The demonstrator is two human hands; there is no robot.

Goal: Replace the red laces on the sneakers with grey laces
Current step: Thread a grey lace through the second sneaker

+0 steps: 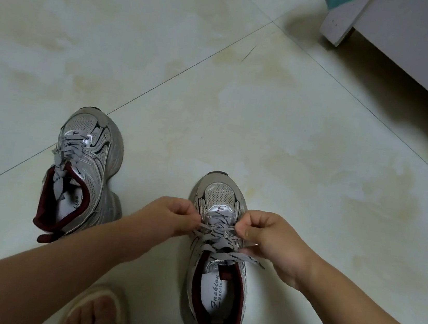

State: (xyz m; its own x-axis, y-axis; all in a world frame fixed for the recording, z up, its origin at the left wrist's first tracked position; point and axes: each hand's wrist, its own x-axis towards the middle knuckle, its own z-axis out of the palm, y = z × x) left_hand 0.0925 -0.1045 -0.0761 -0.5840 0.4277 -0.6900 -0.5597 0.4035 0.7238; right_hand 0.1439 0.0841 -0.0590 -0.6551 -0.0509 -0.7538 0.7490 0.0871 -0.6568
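Note:
Two grey-and-silver sneakers with dark red lining stand on the tiled floor. The left sneaker (86,172) sits apart, threaded with a grey lace (68,153) whose ends hang into its opening. The right sneaker (217,265) is in front of me, with a grey patterned lace (220,240) crossed over its eyelets. My left hand (170,217) pinches that lace at the shoe's left side. My right hand (268,239) pinches it at the right side, fingers curled. No red lace is in view.
A white piece of furniture (413,46) stands at the top right, its leg (336,28) on the floor. My feet in beige slippers (98,309) show at the bottom edge. Pale floor tiles (218,80) stretch ahead of the shoes.

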